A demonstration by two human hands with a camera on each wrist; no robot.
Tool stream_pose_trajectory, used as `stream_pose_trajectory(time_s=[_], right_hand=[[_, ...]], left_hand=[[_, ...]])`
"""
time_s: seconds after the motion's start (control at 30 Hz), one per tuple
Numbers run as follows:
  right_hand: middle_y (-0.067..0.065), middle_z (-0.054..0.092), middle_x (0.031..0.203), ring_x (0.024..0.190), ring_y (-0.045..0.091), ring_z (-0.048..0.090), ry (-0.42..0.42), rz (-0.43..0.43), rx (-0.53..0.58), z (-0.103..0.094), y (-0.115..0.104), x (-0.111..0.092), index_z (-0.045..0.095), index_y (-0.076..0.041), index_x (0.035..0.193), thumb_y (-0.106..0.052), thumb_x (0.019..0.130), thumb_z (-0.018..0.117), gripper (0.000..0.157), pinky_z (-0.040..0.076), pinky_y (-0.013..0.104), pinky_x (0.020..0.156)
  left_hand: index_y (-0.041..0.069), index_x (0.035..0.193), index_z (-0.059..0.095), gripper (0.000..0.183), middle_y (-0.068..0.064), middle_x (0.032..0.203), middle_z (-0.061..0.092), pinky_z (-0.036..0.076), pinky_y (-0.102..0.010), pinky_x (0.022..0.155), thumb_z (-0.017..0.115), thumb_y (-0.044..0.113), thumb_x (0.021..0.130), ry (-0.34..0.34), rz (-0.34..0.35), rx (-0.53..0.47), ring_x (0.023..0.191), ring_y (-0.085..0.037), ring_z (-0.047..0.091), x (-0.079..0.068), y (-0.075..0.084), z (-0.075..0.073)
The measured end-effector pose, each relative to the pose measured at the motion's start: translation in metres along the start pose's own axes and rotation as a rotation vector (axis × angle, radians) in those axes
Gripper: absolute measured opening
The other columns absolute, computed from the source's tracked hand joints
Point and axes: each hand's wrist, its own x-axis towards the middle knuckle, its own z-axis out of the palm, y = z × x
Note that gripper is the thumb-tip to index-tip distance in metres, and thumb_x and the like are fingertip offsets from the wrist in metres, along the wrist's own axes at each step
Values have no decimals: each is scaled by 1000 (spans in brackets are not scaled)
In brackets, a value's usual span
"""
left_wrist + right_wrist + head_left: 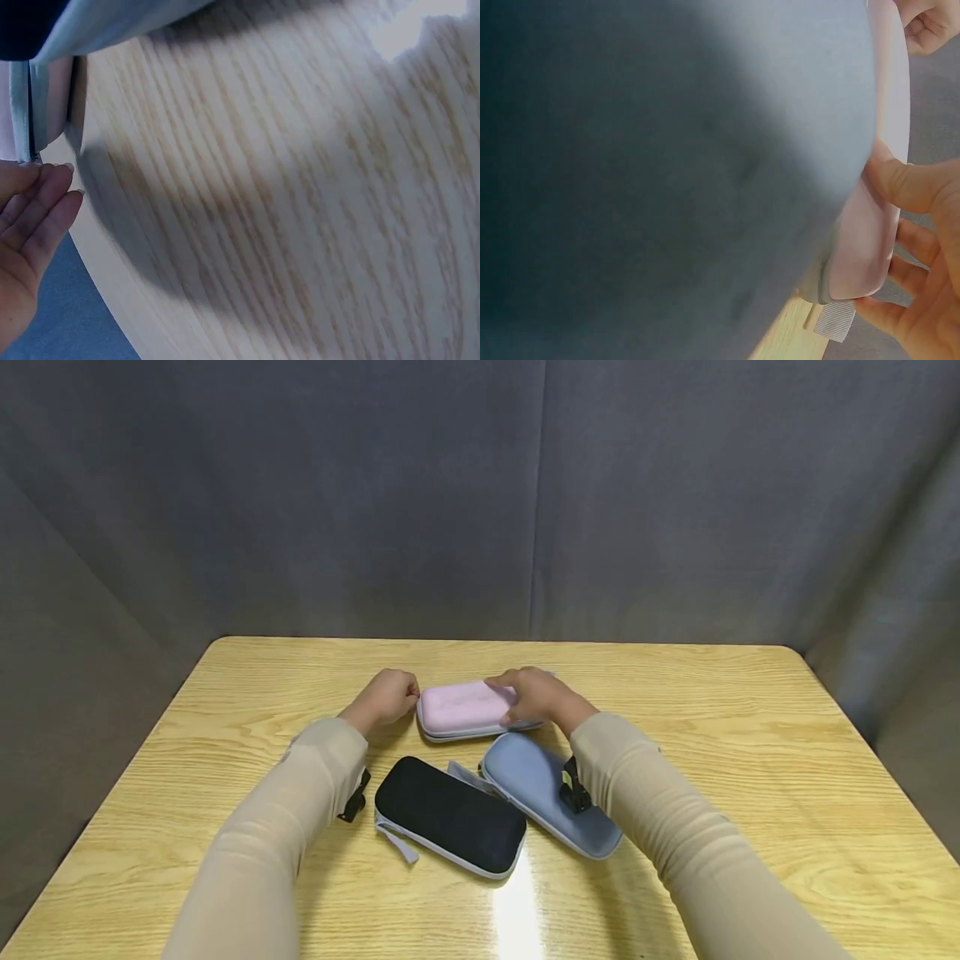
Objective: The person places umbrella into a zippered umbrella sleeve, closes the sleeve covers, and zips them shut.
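A pink zip case (459, 708) with a grey zipper band lies closed toward the back of the table. My left hand (386, 698) is at its left end. There, in the left wrist view, thumb and fingertips pinch the end of the zipper (30, 112); the pull itself is mostly hidden by the fingers. Over the case's right part, my right hand (536, 695) holds it, thumb on the near side and fingers spread along the far side. A ribbed grey loop (835, 321) sticks out by the right fingertips.
Nearer to me lies a black zip case (450, 817) with a grey strap. A blue zip case (528, 777) sits beside it, under my right wrist, and fills much of the right wrist view. Behind the wooden table (750, 735) hangs a dark grey curtain (375, 502).
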Motion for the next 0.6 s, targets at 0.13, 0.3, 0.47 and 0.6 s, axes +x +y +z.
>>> stream_pose_trajectory(time_s=[0.13, 0.3, 0.47, 0.6], right_hand=[[12, 46, 123, 111, 27, 42, 9, 30, 4, 0, -1, 2, 43, -14, 128, -17, 70, 72, 65, 33, 37, 91], [12, 45, 124, 112, 27, 41, 1, 76, -13, 0, -3, 4, 42, -16, 129, -20, 71, 71, 65, 33, 37, 91], [11, 46, 124, 110, 28, 43, -16, 136, -46, -1, -6, 5, 38, -17, 131, -26, 73, 69, 66, 37, 39, 86], [12, 47, 122, 109, 28, 44, -27, 162, -63, -4, -9, 5, 37, -17, 132, -26, 74, 68, 66, 37, 38, 86]], left_hand=[[0, 80, 61, 12, -8, 76, 59, 44, -33, 68, 51, 5, 83, 3, -16, -10, 69, -20, 53, -4, 0, 0], [-1, 81, 61, 12, -7, 75, 58, 44, -32, 67, 50, 5, 84, -16, -31, -55, 67, -18, 51, -12, 4, -1], [-1, 78, 60, 11, -4, 69, 56, 43, -30, 63, 52, 4, 83, -32, -38, -112, 63, -17, 49, -19, 7, -1], [1, 73, 58, 10, -3, 64, 52, 41, -27, 58, 52, 1, 81, -30, -19, -117, 60, -15, 46, -23, 13, 1]])
